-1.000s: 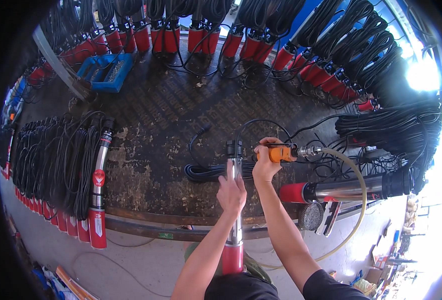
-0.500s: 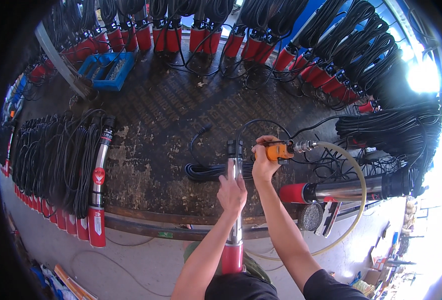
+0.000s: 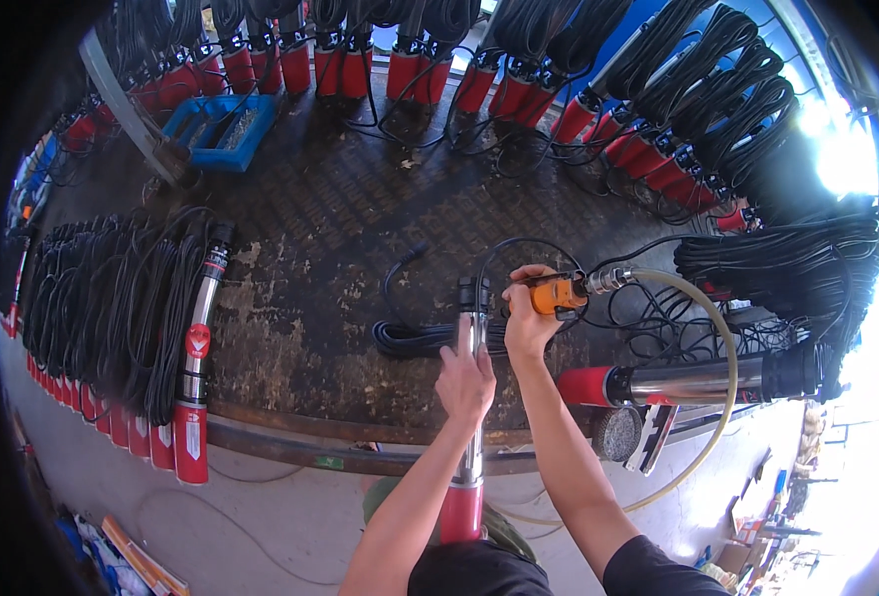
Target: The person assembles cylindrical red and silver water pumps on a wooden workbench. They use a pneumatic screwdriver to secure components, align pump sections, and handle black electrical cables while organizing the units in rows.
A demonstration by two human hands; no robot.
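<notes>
At the lower centre of the frame, a steel-barrelled submersible pump [image 3: 472,452] is laid across the front edge of a worktable [image 3: 310,283]. Its barrel is grasped by the left hand [image 3: 467,385], while an orange air tool [image 3: 559,295] is clasped in the right hand [image 3: 529,323], near the pump's black head [image 3: 473,295]; whether its trigger is pressed cannot be told. Were the left hold loosened, the pump could roll or tip, since its red end [image 3: 461,513] is carried past the table edge. The tool could be tugged aside by its pale hose [image 3: 733,366] or snagged on the looped black cable [image 3: 534,241]. The pump's long axis is set nearly vertical in the frame, black head pointed upward.
</notes>
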